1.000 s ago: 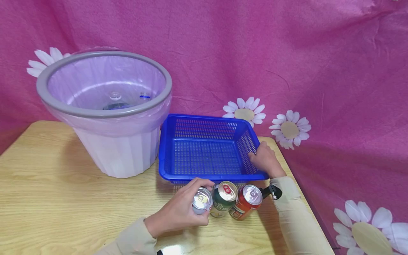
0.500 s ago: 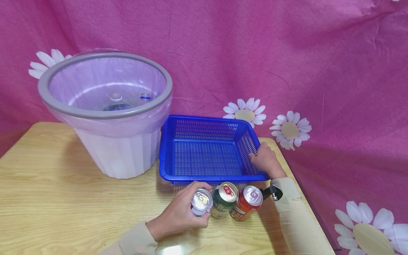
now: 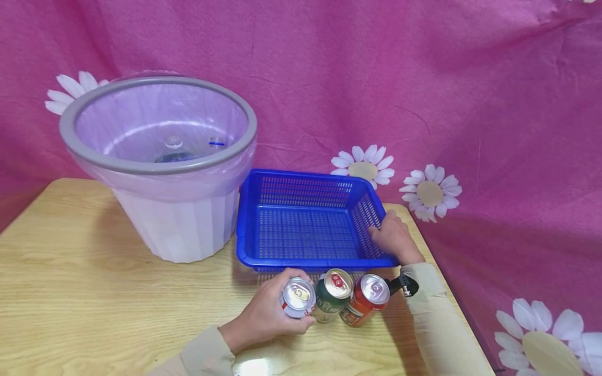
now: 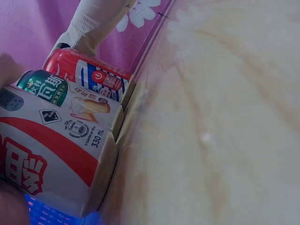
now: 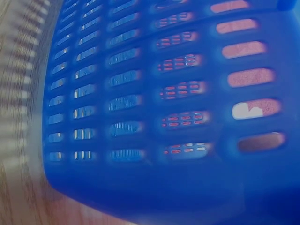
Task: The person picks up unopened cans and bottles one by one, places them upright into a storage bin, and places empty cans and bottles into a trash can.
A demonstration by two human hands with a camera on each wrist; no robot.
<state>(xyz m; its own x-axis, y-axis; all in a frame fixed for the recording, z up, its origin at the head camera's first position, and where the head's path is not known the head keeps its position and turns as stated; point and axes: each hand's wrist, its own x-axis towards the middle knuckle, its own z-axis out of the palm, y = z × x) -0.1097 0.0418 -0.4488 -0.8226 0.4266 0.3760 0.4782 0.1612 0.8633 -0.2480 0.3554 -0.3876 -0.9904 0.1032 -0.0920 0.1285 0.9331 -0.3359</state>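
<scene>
My left hand grips a white and red 330 mL drink can, thumb and fingers round its side. Beside it stands a green can with a red pull tab, then a red can. In the left wrist view the white can's side fills the near part; whether its base touches the table cannot be told. The blue plastic basket lies behind the cans, nothing visible inside. On its right rim is my right hand, holding it with the thumb inside; the other fingers are mostly hidden.
A white bin with a grey rim and clear liner stands left of the basket. Inside it are a few clear plastic bottles. The wooden table ends at a pink flowered cloth behind and to the right.
The white can has turned or tilted slightly in my left hand, so more of its red print shows. My right hand stays on the basket rim. The view shifts slightly.
</scene>
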